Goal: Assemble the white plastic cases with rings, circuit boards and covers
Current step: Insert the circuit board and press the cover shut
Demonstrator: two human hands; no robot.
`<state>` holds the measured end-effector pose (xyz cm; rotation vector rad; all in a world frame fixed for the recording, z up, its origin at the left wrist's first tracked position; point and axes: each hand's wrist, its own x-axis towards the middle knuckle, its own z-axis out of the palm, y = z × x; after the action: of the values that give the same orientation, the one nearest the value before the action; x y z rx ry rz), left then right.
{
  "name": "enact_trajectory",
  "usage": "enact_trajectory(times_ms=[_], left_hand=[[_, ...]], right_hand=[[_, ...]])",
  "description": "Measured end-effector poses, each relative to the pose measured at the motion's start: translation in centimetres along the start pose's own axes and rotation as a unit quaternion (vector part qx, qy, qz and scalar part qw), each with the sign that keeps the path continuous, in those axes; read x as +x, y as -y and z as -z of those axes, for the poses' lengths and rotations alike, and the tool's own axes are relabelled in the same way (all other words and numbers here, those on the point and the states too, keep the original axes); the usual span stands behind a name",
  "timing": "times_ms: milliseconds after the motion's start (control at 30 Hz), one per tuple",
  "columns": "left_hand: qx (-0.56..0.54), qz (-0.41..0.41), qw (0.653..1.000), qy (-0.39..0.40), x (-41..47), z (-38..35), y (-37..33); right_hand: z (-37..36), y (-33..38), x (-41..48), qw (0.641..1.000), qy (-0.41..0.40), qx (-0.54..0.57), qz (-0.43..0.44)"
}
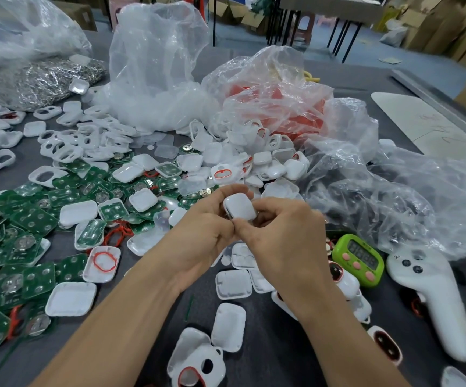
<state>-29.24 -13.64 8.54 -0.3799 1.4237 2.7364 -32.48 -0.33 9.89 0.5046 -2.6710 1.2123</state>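
Both hands are up over the middle of the bench (268,358), squeezing one closed white case (239,206) between them. The left hand (198,233) has its fingers (227,194) curled over the case's left and top edge. The right hand (282,236) has its fingers (271,205) wrapped round the right side, with the thumb tucked in at the bottom edge. So both have a firm grip on it, nothing loose.

A big heap of green boards (33,219) runs to the left edge, and just beside it is a tray with a red ring (103,261) in it. Loose covers (229,328) lie near the front edge. The green timer (359,259) and white controller (433,297) sit toward the right edge. Crumpled clear bags (153,65) run across the far side.
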Motion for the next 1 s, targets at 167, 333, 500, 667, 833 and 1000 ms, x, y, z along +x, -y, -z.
enact_trajectory(times_ms=[167,333,500,667,833,1000], left_hand=[[-0.011,-0.009,1.0,0.003,0.0,0.0,0.1],[0.015,-0.039,0.998,-0.047,-0.1,-0.7,0.1],[0.021,-0.052,0.995,-0.078,0.0,-1.0,0.2],[0.01,-0.049,0.992,-0.113,0.1,-0.6,0.1],[0.008,-0.057,0.993,-0.106,0.0,-0.3,-0.2],[0.024,-0.061,0.997,-0.04,-0.1,-0.5,0.1]], right_hand=[[0.2,0.1,0.0,1.0,0.0,-0.001,-0.014],[0.0,0.3,-0.2,1.0,0.012,-0.006,-0.012],[-0.6,0.8,-0.7,0.998,0.01,-0.051,0.018],[-0.6,0.4,-0.6,0.995,0.023,-0.059,0.072],[0.1,-0.4,0.2,0.995,0.023,0.097,0.02],[0.4,-1.3,1.4,0.949,0.123,0.268,-0.112]])
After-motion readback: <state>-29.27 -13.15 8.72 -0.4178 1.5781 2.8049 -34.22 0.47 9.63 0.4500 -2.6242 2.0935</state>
